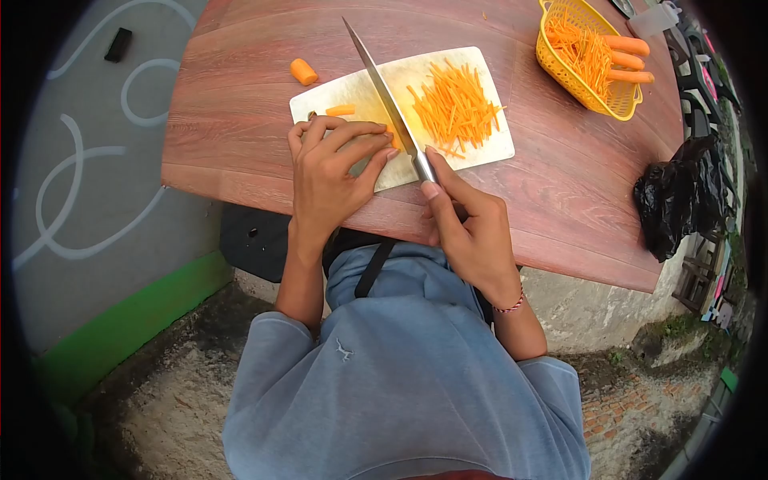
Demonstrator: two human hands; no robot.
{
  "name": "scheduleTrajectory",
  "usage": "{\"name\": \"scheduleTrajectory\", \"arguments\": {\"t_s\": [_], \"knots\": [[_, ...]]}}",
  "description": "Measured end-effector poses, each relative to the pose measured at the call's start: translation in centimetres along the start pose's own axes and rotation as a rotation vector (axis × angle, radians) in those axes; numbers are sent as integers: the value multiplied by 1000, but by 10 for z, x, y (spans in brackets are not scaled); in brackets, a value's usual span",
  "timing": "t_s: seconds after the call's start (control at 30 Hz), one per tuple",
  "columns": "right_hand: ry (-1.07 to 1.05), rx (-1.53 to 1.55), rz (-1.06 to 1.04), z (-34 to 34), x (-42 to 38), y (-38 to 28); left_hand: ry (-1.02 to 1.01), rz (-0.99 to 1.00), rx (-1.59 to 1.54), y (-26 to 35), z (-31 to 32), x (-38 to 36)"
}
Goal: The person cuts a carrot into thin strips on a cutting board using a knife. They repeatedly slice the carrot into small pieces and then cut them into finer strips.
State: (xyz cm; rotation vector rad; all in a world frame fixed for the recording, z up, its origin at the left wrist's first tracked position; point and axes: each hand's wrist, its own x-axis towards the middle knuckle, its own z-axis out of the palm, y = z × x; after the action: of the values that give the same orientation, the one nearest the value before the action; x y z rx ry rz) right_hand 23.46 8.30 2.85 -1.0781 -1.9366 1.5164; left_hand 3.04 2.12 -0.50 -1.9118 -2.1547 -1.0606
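Note:
My right hand (474, 222) is wrapped around the handle of a kitchen knife (387, 98). Its long blade points away from me and slants left across a white cutting board (324, 99). Left of the blade, my left hand (338, 166) has its fingers bent and pressed down on a carrot piece (391, 134), mostly hidden beneath the fingertips. A flat carrot slice (341, 110) lies on the board just beyond that hand. Right of the knife is a pile of carrot strips (456, 108). A short carrot chunk (303, 72) rests on the table past the board's left corner.
At the far right of the reddish wooden table (232, 112), a yellow plastic basket (558, 66) holds shredded carrot and whole carrots (629, 61). A black plastic bag (682, 196) hangs at the right edge. A translucent container (654, 20) is behind the basket.

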Motion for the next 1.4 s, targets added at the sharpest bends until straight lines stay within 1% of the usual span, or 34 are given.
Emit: {"name": "scheduleTrajectory", "arguments": {"t_s": [0.23, 0.53, 0.8, 0.93, 1.0, 1.1, 1.13, 1.2, 1.4], "knots": [[3, -92, -24, -5, 7, -9, 56, 21, 85, 3, 6, 4], [-5, -118, 5, -6, 1, -11, 60, 28, 56, 3, 8, 8], [-7, -157, -110, -9, -1, -10, 60, 12, 38, 1, 8, 7], [-21, -185, -95, -13, 0, -15, 62, 9, 28, 0, 8, 7], [-26, -205, -34, -14, 1, -16, 61, 8, 25, 0, 8, 7], [-32, -211, -23, -14, 1, -17, 58, 11, 21, -1, 7, 7], [-33, -211, -22, -13, 1, -15, 57, 16, 20, -1, 7, 7], [-11, -195, -96, -12, 1, -12, 57, 17, 21, -1, 7, 7], [-19, -236, -86, -13, 1, -14, 60, 16, 18, 0, 6, 8]]}}
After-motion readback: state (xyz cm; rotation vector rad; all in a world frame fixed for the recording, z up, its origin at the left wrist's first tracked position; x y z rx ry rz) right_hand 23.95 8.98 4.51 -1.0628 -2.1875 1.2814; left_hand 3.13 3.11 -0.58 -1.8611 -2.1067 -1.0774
